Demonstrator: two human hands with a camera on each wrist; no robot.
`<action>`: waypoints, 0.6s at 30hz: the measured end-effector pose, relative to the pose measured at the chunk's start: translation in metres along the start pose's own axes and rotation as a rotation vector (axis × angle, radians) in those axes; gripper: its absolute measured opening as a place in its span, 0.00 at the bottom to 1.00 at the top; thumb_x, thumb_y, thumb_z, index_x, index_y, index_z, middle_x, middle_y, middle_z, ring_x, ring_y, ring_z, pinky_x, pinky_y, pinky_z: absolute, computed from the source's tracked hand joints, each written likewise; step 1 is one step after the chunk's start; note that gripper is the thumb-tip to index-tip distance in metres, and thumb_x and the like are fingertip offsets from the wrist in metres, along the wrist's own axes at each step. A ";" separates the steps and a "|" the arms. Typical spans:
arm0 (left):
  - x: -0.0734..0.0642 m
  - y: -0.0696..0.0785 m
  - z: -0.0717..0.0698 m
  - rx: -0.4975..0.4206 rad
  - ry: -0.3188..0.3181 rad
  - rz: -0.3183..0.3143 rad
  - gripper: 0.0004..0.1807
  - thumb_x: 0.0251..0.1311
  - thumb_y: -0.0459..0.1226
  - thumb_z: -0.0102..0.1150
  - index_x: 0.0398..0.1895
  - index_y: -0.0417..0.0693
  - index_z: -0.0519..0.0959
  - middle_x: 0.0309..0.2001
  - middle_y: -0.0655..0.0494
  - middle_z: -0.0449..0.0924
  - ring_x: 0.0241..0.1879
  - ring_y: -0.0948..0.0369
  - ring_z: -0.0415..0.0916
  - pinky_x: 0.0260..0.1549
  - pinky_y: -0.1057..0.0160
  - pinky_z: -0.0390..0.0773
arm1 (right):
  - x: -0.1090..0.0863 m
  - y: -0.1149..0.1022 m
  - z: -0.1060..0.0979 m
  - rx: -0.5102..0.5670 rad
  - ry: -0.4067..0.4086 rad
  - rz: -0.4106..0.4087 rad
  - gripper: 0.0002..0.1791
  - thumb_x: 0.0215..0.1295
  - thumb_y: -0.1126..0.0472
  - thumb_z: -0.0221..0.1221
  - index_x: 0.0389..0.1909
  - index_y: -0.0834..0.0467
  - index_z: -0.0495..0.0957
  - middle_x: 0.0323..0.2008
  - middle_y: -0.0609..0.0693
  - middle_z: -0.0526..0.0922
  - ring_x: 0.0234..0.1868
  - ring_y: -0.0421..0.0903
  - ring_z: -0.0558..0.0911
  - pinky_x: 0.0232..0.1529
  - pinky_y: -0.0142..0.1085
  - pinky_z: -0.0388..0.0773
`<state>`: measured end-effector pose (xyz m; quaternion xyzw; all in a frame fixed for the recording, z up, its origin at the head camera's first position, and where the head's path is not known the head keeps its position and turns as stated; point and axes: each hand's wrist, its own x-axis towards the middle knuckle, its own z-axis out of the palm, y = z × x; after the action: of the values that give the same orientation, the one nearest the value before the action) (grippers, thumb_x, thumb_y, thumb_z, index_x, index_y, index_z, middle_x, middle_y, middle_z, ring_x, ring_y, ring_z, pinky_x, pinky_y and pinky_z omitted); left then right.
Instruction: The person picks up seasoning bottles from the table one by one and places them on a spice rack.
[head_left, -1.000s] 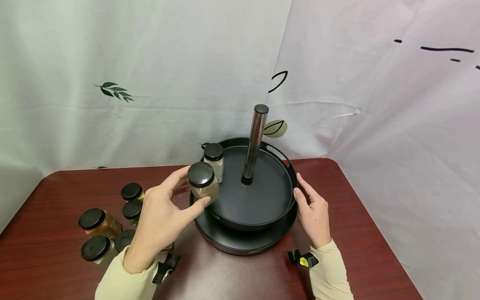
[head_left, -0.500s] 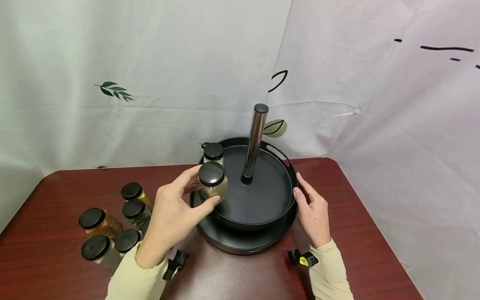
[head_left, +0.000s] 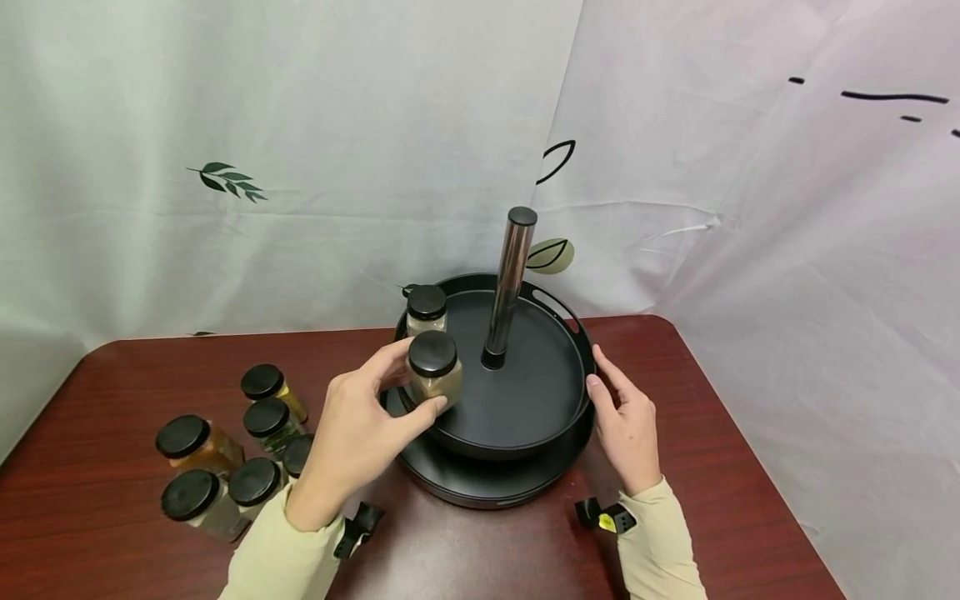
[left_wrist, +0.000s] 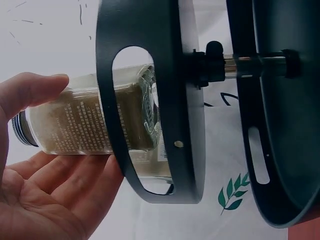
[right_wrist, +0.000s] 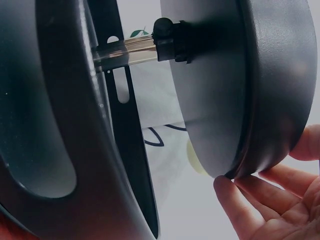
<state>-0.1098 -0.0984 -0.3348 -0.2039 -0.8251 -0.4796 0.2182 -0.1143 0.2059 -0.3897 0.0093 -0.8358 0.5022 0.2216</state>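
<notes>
Leafy backdrop (head_left: 300,108), tiny lettering (left_wrist: 82,128) on jar (head_left: 433,377) in left grip (head_left: 363,429).

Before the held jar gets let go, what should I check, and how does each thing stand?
1. Clear glass jar with round black lid gripped by left hand: ok.
2. Its lid on: ok.
3. Jar inside the rim of the upper round black tray: ok.
4. Right hand touching that tray's outer edge: ok.
5. Jar's base resting on tray floor: cannot tell.
6. Gap to the second black-lidded glass jar behind: cannot tell.
</notes>
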 end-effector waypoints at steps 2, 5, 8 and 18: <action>0.000 -0.001 0.001 0.011 -0.003 -0.003 0.33 0.46 0.32 0.78 0.59 0.51 0.80 0.40 0.62 0.87 0.40 0.66 0.84 0.41 0.58 0.84 | 0.000 0.000 0.000 0.002 0.001 -0.002 0.21 0.76 0.60 0.56 0.68 0.49 0.75 0.07 0.44 0.63 0.09 0.41 0.62 0.13 0.31 0.61; -0.001 -0.002 0.001 0.023 -0.010 -0.005 0.32 0.46 0.33 0.79 0.59 0.50 0.80 0.40 0.60 0.88 0.42 0.64 0.85 0.43 0.58 0.84 | 0.000 0.000 0.000 0.001 0.002 0.001 0.21 0.76 0.59 0.56 0.68 0.48 0.75 0.07 0.44 0.63 0.09 0.41 0.62 0.12 0.31 0.61; -0.002 -0.002 0.001 0.036 -0.020 -0.017 0.32 0.46 0.34 0.79 0.59 0.49 0.80 0.42 0.59 0.87 0.43 0.63 0.85 0.44 0.57 0.84 | 0.000 0.000 0.001 -0.004 0.001 0.004 0.22 0.76 0.59 0.56 0.68 0.49 0.75 0.07 0.45 0.63 0.09 0.42 0.62 0.12 0.32 0.61; -0.002 -0.001 0.001 0.075 -0.060 -0.075 0.32 0.47 0.37 0.80 0.59 0.45 0.80 0.45 0.55 0.87 0.44 0.59 0.85 0.44 0.53 0.84 | 0.000 0.001 0.000 0.000 -0.001 0.002 0.21 0.76 0.58 0.56 0.68 0.49 0.75 0.07 0.45 0.63 0.09 0.42 0.62 0.12 0.32 0.62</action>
<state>-0.1093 -0.0985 -0.3370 -0.1791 -0.8557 -0.4498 0.1827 -0.1147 0.2062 -0.3910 0.0086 -0.8359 0.5025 0.2207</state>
